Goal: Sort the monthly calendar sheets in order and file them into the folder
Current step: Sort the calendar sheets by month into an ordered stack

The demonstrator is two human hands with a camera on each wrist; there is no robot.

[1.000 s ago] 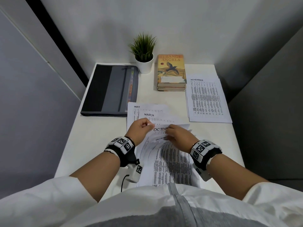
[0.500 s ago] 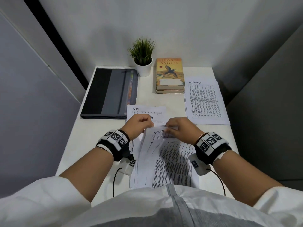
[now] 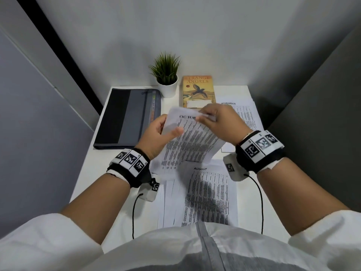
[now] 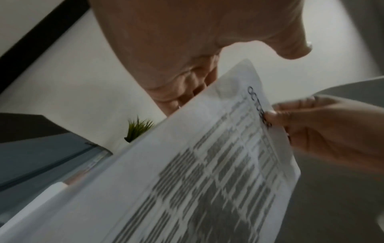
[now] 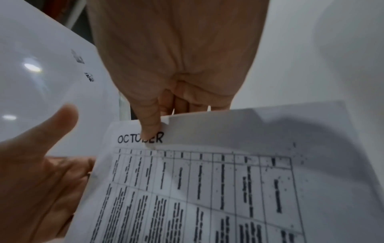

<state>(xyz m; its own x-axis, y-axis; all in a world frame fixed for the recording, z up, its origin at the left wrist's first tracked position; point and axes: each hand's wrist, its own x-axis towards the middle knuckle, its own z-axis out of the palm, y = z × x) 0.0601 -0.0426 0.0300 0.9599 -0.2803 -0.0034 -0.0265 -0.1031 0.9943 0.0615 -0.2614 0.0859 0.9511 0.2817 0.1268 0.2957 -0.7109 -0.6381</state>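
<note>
October sheet (image 3: 192, 137) now lifted mid-frame, pinched by right hand (image 3: 222, 124), left hand (image 3: 158, 135) gripping its edge; August sheet (image 3: 209, 192) uncovered, sorting continues.

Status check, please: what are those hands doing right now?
Both hands pinch the October sheet, lifted. August sheet tops desk pile. Folder closed. Nothing blocking.

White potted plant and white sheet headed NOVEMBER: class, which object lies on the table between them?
A yellow book with a bird on its cover lies between the potted plant and the NOVEMBER sheet, shown in the head view.
</note>
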